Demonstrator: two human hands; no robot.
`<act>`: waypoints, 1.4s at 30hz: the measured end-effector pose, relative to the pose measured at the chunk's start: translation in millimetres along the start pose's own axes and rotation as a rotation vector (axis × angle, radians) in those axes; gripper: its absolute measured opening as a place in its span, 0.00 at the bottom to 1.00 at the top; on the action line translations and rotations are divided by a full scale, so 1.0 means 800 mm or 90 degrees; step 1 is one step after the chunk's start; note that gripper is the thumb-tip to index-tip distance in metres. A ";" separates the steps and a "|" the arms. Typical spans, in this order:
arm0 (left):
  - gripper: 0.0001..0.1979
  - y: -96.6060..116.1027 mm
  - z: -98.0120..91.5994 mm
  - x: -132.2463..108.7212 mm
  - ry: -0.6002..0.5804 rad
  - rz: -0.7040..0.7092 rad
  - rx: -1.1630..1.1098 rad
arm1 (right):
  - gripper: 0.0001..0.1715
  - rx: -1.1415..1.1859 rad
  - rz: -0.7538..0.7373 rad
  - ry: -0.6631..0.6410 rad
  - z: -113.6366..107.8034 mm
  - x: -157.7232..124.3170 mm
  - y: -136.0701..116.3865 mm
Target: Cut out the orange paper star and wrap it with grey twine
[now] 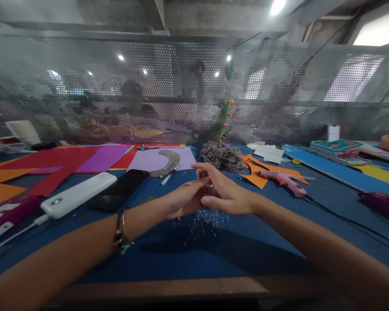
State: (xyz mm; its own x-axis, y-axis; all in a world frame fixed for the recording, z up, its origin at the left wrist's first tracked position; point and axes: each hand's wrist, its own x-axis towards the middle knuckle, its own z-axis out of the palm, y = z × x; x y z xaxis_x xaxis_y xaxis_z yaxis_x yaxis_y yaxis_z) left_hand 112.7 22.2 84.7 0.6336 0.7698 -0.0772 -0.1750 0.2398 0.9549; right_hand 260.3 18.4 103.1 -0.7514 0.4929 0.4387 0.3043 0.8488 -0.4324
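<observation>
The brown front edge [168, 286] of the blue worktop [168, 263] is seen nearest, and bracelets [119, 233] are worn on the left wrist. Over the worktop a loose scatter of small pale flecks [210, 220] is seen just below the hands, blurred. The left hand [186, 198] and right hand [228, 192] are brought together above it, fingers bent and partly closed; whether anything is gripped between them cannot be told. Beyond the left forearm a white power bank [79, 195] and a flat black object [121, 190] are laid side by side; to the right, a pink glue gun [283, 178] is rested partly on orange paper [256, 181]. Farther back, a grey crescent [170, 163] is placed on a lavender sheet [142, 160], near tangled grey cord [222, 156], and everything is backed by a perforated screen [181, 86]
</observation>
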 end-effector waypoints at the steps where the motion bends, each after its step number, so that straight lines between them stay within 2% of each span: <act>1: 0.13 0.000 0.005 -0.001 0.023 -0.014 0.018 | 0.31 0.019 -0.002 0.006 0.000 0.003 0.000; 3: 0.14 0.003 0.006 -0.005 0.058 -0.029 0.070 | 0.30 0.081 0.013 0.032 -0.003 0.004 0.001; 5: 0.14 0.009 -0.002 -0.010 0.071 -0.029 0.109 | 0.31 0.153 0.051 0.053 -0.009 0.001 0.004; 8: 0.12 0.018 -0.022 -0.014 0.092 -0.011 0.141 | 0.35 0.219 0.144 0.003 -0.020 -0.008 0.006; 10: 0.13 0.025 -0.032 -0.015 0.111 0.010 0.150 | 0.34 0.201 0.223 -0.039 -0.022 -0.014 0.008; 13: 0.13 0.035 -0.038 -0.016 0.129 0.034 0.155 | 0.30 0.143 0.302 -0.001 -0.013 -0.018 0.016; 15: 0.13 0.040 -0.039 -0.017 0.135 0.048 0.159 | 0.30 0.157 0.307 0.008 -0.001 -0.017 0.022; 17: 0.13 0.044 -0.039 -0.019 0.141 0.059 0.163 | 0.30 0.194 0.293 -0.041 0.010 -0.014 0.025; 19: 0.13 0.047 -0.042 -0.021 0.150 0.068 0.166 | 0.22 0.217 0.293 -0.086 0.016 -0.012 0.025; 21: 0.12 0.049 -0.050 -0.023 0.161 0.077 0.166 | 0.13 0.226 0.308 -0.088 0.015 -0.011 0.023; 22: 0.11 0.050 -0.056 -0.025 0.172 0.082 0.170 | 0.11 0.227 0.318 -0.075 0.012 -0.012 0.023; 27: 0.04 0.060 -0.100 -0.037 0.254 0.103 0.223 | 0.19 0.239 0.367 0.010 -0.014 -0.026 0.039; 31: 0.03 0.072 -0.133 -0.051 0.330 0.132 0.339 | 0.18 0.240 0.402 0.000 -0.028 -0.038 0.055; 35: 0.04 0.084 -0.153 -0.063 0.355 0.127 0.410 | 0.16 0.198 0.407 0.038 -0.036 -0.041 0.058; 38: 0.06 0.088 -0.162 -0.069 0.373 0.111 0.622 | 0.16 0.151 0.397 0.085 -0.038 -0.041 0.060; 40: 0.08 0.090 -0.165 -0.070 0.359 0.100 0.760 | 0.16 0.117 0.391 0.117 -0.040 -0.042 0.063; 42: 0.08 0.091 -0.166 -0.070 0.335 0.078 0.807 | 0.16 0.083 0.390 0.150 -0.042 -0.043 0.066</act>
State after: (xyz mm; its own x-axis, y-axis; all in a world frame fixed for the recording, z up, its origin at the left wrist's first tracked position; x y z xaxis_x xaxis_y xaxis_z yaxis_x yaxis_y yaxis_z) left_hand -35.5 74.9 120.6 0.2570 0.9459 0.1981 0.7722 -0.3242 0.5464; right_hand 322.1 52.8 91.2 -0.3132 0.9194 0.2378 0.5511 0.3799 -0.7429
